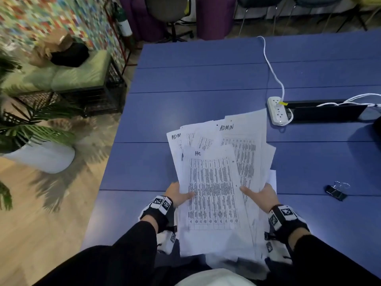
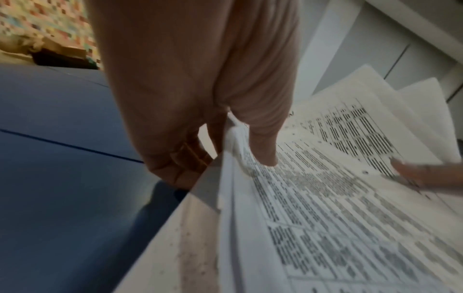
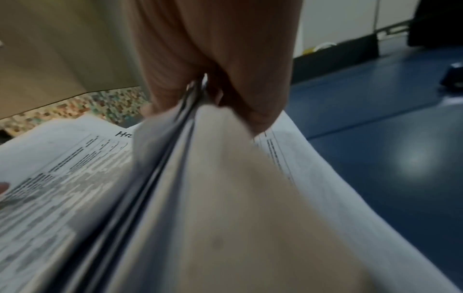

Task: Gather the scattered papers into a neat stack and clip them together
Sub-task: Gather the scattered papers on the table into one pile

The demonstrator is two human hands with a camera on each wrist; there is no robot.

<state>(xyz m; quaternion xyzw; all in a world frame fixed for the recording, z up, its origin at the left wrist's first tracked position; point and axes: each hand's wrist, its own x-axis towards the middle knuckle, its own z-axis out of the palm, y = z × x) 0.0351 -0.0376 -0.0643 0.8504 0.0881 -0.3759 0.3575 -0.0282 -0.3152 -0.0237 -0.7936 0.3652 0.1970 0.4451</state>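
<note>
A fanned, uneven bundle of printed papers [image 1: 214,182] is held above the blue table [image 1: 206,79], the top sheet marked "Hr", others "ADMIN". My left hand [image 1: 179,196] grips the bundle's left edge, thumb on top and fingers underneath, as the left wrist view shows on the papers [image 2: 325,208] under my left hand [image 2: 213,119]. My right hand [image 1: 259,196] pinches the right edge, thumb on the top sheet; in the right wrist view the sheets [image 3: 200,198] splay out below my right hand [image 3: 213,79]. A black binder clip [image 1: 336,190] lies on the table to the right, apart from both hands.
A white power strip [image 1: 278,110] with white cables and a black cable slot [image 1: 325,112] lie beyond the papers at right. The table's left edge drops to a wooden floor with a potted plant [image 1: 37,141] and a green bench [image 1: 61,75]. Chairs stand behind the table.
</note>
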